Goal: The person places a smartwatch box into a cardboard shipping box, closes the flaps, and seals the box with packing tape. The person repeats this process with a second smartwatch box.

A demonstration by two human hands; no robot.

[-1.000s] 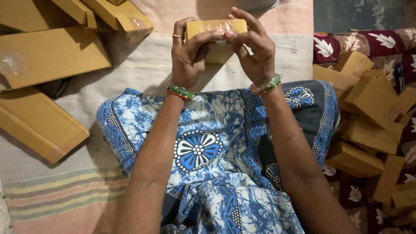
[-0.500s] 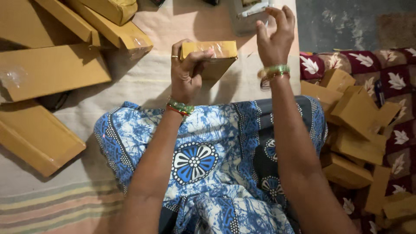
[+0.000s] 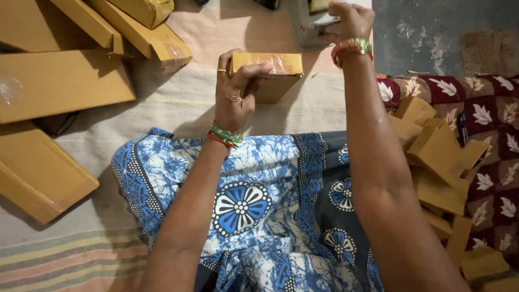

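My left hand (image 3: 235, 94) grips a small brown cardboard box (image 3: 273, 73) sealed with clear tape, held above my lap over the blue patterned cloth (image 3: 243, 205). My right hand (image 3: 348, 21) is stretched forward to the top of the view, fingers curled at a grey container (image 3: 311, 24) with something pale at its edge. Whether that hand holds anything is hard to tell. Green and red bangles sit on both wrists.
Large flat brown boxes (image 3: 59, 86) lie stacked on the left on a pale striped mat (image 3: 70, 259). A pile of small folded brown cartons (image 3: 438, 157) rests on a maroon leaf-print cloth (image 3: 497, 119) at right. Grey floor shows at top right.
My right hand let go of the small box and reached forward to the grey container. The left hand kept the box and now holds it alone.
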